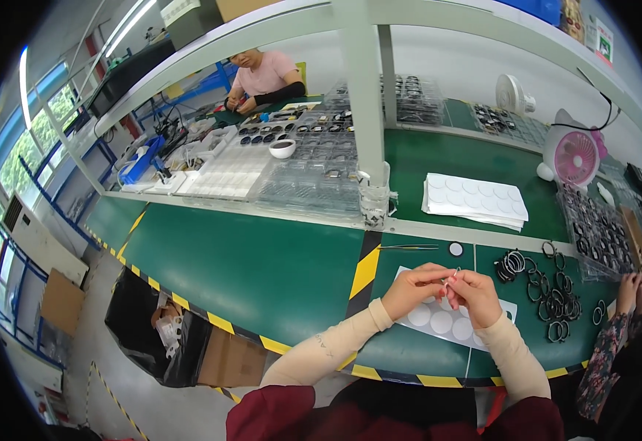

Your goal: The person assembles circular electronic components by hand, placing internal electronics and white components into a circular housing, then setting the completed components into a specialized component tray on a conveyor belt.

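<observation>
Both my hands meet in front of me over the bench, fingertips pinched close together. Between the fingers of my left hand (pixel 415 289) and my right hand (pixel 477 294) is a small, shiny ring-like part (pixel 454 273), mostly hidden by the fingers. Under them lies a sheet of round white stickers (pixel 441 322), partly covered by my hands. Just beyond, a white disc with a black rim (pixel 455 249) rests on the green bench top, with thin metal tweezers (pixel 409 247) to its left. Right of my hands is a loose pile of black rings (pixel 554 303).
A stack of white sticker sheets (pixel 474 200) lies behind a white rail. At far right are a tray of dark round parts (pixel 599 234) and another person's hands (pixel 632 292). A white post (pixel 367 110) rises ahead. Across the bench sits a co-worker (pixel 266 77).
</observation>
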Action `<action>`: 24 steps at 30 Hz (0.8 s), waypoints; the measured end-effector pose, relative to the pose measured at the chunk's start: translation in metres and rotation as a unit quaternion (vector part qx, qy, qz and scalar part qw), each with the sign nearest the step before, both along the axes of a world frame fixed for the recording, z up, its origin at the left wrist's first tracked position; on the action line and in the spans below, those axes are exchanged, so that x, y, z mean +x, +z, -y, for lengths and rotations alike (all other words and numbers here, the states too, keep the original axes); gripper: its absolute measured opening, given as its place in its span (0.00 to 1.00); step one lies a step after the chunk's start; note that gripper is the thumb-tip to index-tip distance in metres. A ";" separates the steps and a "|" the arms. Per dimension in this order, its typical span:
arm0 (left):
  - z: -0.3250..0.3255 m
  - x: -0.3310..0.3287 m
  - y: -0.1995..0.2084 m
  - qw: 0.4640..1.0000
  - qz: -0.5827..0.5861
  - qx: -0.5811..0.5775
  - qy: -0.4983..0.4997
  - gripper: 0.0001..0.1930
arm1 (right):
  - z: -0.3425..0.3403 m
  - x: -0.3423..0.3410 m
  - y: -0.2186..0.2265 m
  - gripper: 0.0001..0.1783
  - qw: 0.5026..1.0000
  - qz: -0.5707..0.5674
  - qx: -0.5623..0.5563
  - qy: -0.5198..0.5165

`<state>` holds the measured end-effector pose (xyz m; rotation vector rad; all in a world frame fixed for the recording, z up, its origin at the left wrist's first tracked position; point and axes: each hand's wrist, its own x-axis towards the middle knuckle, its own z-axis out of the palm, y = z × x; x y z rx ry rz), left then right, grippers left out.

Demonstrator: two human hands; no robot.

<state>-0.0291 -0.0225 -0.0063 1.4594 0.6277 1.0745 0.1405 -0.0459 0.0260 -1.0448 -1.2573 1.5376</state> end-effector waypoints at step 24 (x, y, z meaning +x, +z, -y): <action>-0.005 -0.023 0.004 0.874 -0.196 0.360 0.260 0.09 | 0.012 -0.015 -0.024 0.23 0.988 -0.075 0.042 0.129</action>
